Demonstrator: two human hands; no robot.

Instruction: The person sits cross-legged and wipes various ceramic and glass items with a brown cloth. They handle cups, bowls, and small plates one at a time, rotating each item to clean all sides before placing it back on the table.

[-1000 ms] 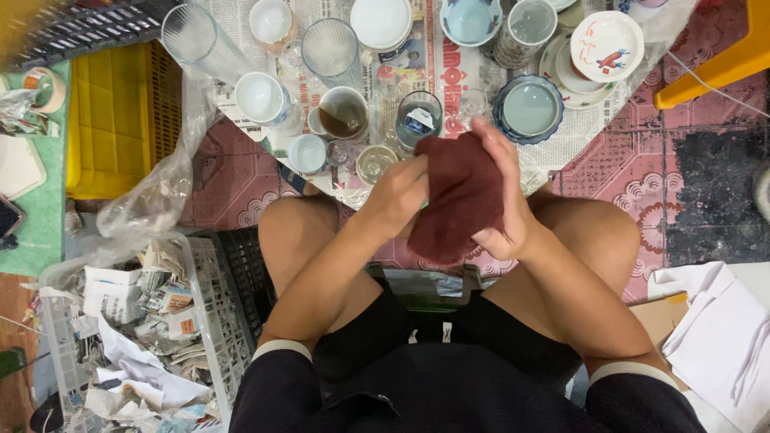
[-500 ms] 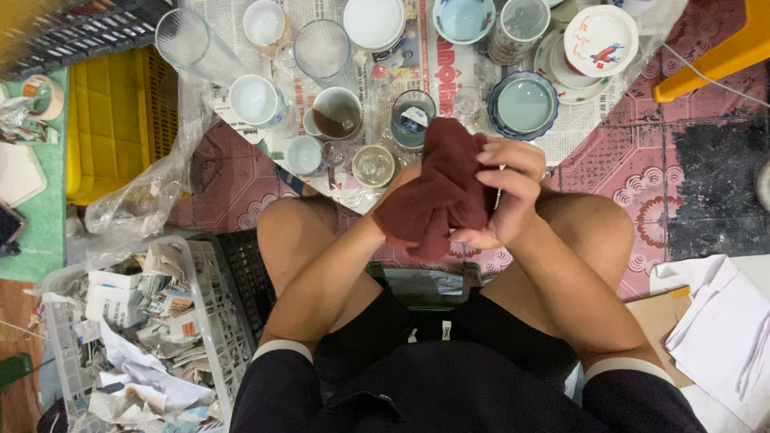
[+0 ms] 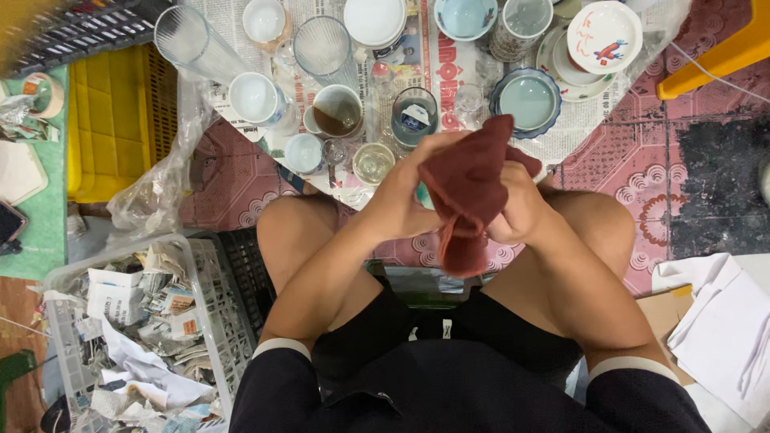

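Fingers of the left hand (image 3: 401, 204) and right hand (image 3: 521, 212) are clamped on a dark red cloth (image 3: 469, 188), bunched between them above the knees, just short of the newspaper (image 3: 437, 68) with cups and glasses.

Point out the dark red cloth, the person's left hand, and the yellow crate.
dark red cloth (image 3: 469, 188), head view, middle of the bunched fabric.
left hand (image 3: 399, 200), head view, back of the hand.
yellow crate (image 3: 112, 128), head view, its slatted wall.
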